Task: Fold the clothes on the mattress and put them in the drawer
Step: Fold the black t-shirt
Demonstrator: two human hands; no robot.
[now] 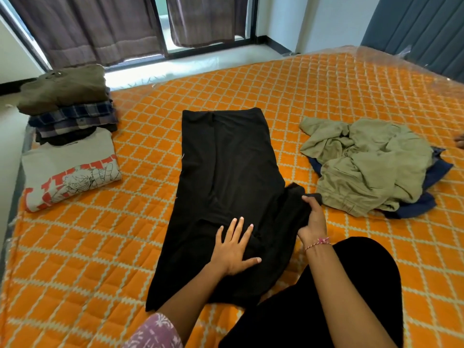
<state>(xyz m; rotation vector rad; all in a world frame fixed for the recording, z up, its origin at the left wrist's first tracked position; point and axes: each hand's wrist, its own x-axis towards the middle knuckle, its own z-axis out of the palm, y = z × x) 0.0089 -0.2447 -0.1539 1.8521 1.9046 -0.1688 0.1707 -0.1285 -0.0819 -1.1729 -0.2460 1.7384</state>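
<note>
Room: brown curtains (82, 28) hung over a glass door beyond the far edge of the mattress; a grey panelled headboard (421, 28) stood at its far right corner.
Mattress (326, 91): orange with a pale diamond quilt pattern, under clear plastic wrap, filling most of the view.
Black garment (226, 159): lay flat at the centre of the mattress, its long axis running from the person toward the curtains, with the straight narrow end pointing away.
Olive garment (371, 167): crumpled on the mattress to the right of the black garment, on top of a navy one (437, 169).
Folded stack (67, 101): at the mattress's left edge, with a printed white T-shirt (67, 167) just beside it.
Left hand (236, 247): fingers spread, pressing flat on the black garment's near part.
Right hand (313, 217): fingers curled, gripping the black garment's right flap.
</note>
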